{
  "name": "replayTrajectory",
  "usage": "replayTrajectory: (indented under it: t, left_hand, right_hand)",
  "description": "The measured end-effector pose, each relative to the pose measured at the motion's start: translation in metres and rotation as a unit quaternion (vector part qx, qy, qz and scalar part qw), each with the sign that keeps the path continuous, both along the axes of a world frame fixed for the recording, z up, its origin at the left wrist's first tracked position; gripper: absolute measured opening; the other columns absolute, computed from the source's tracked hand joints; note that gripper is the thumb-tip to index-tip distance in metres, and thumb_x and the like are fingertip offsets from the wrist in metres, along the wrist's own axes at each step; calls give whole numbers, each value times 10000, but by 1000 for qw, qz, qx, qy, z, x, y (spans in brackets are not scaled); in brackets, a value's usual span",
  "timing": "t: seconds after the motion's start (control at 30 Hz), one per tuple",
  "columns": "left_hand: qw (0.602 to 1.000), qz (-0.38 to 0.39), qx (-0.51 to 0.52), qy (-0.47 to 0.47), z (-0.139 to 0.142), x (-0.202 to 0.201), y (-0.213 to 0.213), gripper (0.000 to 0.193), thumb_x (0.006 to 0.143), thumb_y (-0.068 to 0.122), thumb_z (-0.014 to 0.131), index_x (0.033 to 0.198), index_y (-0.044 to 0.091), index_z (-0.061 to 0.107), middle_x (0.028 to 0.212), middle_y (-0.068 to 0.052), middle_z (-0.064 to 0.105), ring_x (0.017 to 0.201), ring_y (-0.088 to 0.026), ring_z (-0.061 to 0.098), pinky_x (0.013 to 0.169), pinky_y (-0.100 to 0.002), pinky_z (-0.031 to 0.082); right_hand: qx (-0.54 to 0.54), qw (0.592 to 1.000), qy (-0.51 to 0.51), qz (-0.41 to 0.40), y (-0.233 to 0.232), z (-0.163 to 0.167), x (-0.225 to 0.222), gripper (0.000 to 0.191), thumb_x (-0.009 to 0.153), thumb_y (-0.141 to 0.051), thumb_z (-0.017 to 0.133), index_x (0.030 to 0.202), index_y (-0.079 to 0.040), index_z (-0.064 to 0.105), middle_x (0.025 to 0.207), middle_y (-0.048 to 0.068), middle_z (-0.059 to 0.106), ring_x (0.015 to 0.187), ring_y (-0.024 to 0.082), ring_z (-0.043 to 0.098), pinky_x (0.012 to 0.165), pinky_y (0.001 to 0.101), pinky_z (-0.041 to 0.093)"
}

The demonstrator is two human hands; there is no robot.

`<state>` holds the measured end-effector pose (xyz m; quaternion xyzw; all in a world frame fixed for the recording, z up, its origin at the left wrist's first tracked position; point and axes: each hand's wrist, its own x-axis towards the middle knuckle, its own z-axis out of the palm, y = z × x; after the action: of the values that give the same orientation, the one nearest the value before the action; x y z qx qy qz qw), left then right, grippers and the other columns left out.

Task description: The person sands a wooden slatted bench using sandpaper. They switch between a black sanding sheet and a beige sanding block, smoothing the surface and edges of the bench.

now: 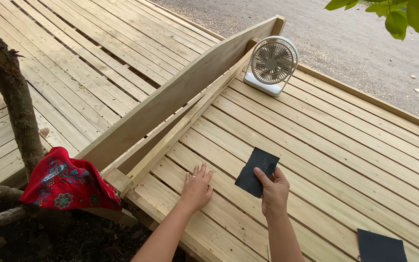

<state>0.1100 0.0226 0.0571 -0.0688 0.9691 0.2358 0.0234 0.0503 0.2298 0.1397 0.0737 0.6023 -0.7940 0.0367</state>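
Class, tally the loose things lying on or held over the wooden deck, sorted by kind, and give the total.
Dark sandpaper sheets: 2, one in the right hand at, one at
White fan: 1
Red patterned cloth: 1
Total: 4

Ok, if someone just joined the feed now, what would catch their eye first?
Probably the red patterned bandana draped over the board end at lower left, by the tree trunk. Next, the dark sandpaper sheet pinched in the right hand above the pale wooden deck, with the left hand flat on the planks. A small white fan stands further back.
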Motion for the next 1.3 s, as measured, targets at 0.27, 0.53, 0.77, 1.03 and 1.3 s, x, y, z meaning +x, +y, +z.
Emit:
replayTrajectory:
  t: [0.27, 0.53, 0.77, 1.03, 1.3]
  left_hand:
    - [992, 17, -123, 31, 14, -57, -69, 715, 882, 131, 574, 1555, 135, 332, 1701, -101, 114, 1562, -289, 121, 1232, -568, 155]
    - [970, 49, -236, -37, 32, -99, -149, 783, 990, 429, 450, 1611, 194, 36, 1703, -24, 32, 1542, -264, 79, 1215, -573, 120]
    - [979, 58, -192, -28, 19, -106, -159, 697, 1020, 433, 389, 1624, 251, 93, 1701, 18, 112, 1540, -225, 185, 1231, -526, 184]
    - [985, 53, -160, -24, 25, -101, -160, 803, 906, 272, 458, 1627, 212, 111, 1702, 7, 127, 1536, -241, 196, 1228, -509, 188]
    - [994, 63, -86, -15, 33, -103, -159, 723, 962, 350, 408, 1618, 205, 143, 1693, 4, 152, 1527, -261, 216, 1208, -533, 228]
  right_hand:
    - [505, 797, 308, 124, -59, -69, -45, 496, 855, 79, 579, 1308, -97, 675, 1322, 58, 637, 1190, 269, 625, 973, 376, 550]
    - [593, 666, 356, 279, -83, -114, -56, 753, 800, -3, 542, 1532, -18, 366, 1626, 149, 346, 1517, 322, 288, 1211, 477, 255]
    - [556, 662, 398, 307, -180, -114, -104, 662, 957, -216, 600, 1527, 15, 354, 1608, 183, 329, 1496, 341, 279, 1184, 503, 255]
    - [523, 675, 390, 344, -137, -119, -79, 526, 972, -146, 588, 1482, -60, 486, 1590, 115, 424, 1496, 303, 345, 1174, 490, 325]
    - [557, 673, 370, 316, -176, -126, -97, 526, 1013, -220, 558, 1504, -66, 449, 1599, 118, 395, 1503, 293, 313, 1183, 492, 298]
